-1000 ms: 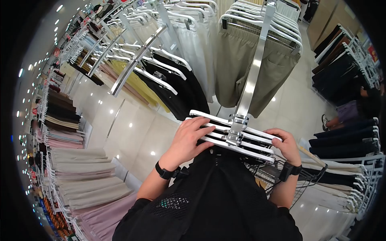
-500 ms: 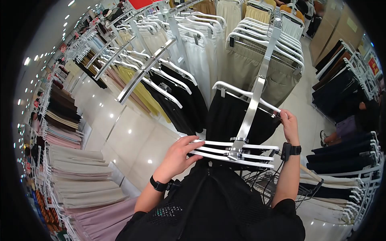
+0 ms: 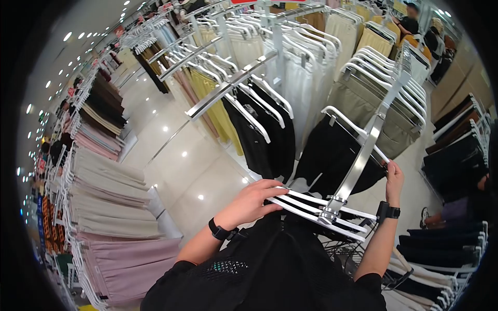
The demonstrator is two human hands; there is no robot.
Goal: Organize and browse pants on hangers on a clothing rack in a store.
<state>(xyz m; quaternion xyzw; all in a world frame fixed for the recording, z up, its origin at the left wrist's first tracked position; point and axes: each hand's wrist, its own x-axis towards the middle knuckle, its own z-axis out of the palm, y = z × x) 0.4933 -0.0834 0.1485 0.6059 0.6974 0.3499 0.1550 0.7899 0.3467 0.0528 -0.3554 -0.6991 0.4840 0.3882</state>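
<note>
My left hand (image 3: 254,201) grips the left ends of several white hangers (image 3: 306,203) bunched at the near end of a metal display arm (image 3: 358,165). Dark garments hang beneath them, mostly hidden by the hangers and my black top. My right hand (image 3: 394,181) pinches the right end of a white hanger (image 3: 347,122) farther up the arm. Black trousers (image 3: 328,151) hang from that hanger. Behind them, olive-grey trousers (image 3: 358,103) hang on several white hangers along the same arm.
On the left, another metal arm (image 3: 233,85) holds black trousers (image 3: 264,137). Pink skirts (image 3: 132,267) and beige ones line the far left. Dark garments (image 3: 451,166) hang at the right. A person (image 3: 410,22) is in the back, and another is partly visible at the right edge.
The view has turned left, so the racks and both hands appear farther right. Both hands keep hold of the hangers, which look more slanted.
</note>
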